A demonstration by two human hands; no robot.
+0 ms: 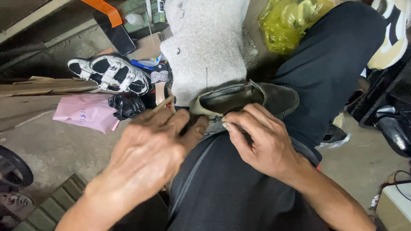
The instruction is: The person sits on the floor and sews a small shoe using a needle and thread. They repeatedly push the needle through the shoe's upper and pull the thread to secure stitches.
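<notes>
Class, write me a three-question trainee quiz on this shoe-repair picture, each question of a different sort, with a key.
1. True or false: the olive suede shoe rests on the person's lap.
2. Which hand pinches the shoe's heel edge with its fingertips? A) left hand B) right hand
3. Fill in: on the floor, the black-and-white sandals lie above a ____ paper bag.

Key: 1 true; 2 B; 3 pink.
</notes>
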